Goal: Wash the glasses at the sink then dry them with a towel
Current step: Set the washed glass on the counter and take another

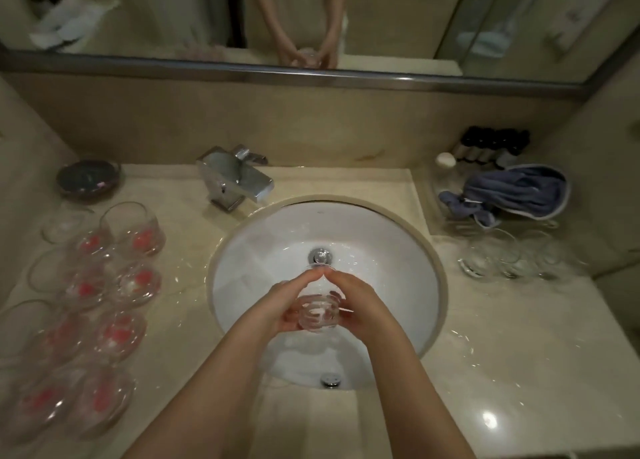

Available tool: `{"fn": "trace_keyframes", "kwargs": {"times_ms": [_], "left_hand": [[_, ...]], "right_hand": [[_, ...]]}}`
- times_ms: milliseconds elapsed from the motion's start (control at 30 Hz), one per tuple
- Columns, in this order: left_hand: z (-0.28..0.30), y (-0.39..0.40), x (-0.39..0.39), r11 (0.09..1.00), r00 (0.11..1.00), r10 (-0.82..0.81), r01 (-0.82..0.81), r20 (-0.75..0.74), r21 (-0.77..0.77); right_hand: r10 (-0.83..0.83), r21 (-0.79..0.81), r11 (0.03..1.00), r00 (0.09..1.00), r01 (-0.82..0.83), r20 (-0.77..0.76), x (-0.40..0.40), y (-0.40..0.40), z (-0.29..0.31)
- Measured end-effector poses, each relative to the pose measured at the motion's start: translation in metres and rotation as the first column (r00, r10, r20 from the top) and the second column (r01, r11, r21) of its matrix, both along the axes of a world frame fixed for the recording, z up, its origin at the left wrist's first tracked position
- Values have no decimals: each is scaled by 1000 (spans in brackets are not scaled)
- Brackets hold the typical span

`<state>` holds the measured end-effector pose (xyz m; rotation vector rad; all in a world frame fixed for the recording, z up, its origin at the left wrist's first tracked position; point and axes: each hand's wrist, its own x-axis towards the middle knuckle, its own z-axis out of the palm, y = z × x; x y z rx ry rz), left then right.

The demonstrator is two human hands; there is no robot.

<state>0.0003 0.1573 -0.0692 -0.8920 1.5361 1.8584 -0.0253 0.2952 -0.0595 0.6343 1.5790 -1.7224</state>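
One clear glass (pixel 317 314): held over the white sink (pixel 398 250), left hand (pixel 280 308) and right hand (pixel 356 306) cupped round it, fingertips meeting. Glasses with red residue (pixel 131 230): worktop (pixel 502 354), left. Blue towel (pixel 516 191): right.

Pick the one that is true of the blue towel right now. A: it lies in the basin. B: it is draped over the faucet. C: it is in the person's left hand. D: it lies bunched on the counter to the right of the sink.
D: the blue towel lies bunched on the counter right of the sink, behind the clear glasses, while both hands hold a glass over the basin.
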Motion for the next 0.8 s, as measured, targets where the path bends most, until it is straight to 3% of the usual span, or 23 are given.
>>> {"fn": "trace_keyframes", "kwargs": {"times_ms": [133, 400, 633, 800], "left_hand": [[12, 9, -6, 986, 968, -167, 160, -188, -50], [51, 57, -20, 873, 781, -484, 459, -394, -163], [57, 143, -35, 731, 604, -669, 641, -433, -233], [59, 230, -50, 617, 436, -770, 692, -465, -374]], "right_hand": [[-179, -150, 976, 975, 159, -132, 22, 27, 14], [-311, -159, 949, 891, 272, -331, 52, 94, 46], [-320, -48, 939, 818, 339, -479, 74, 185, 47], [-253, 91, 928, 792, 360, -555, 74, 269, 46]]}}
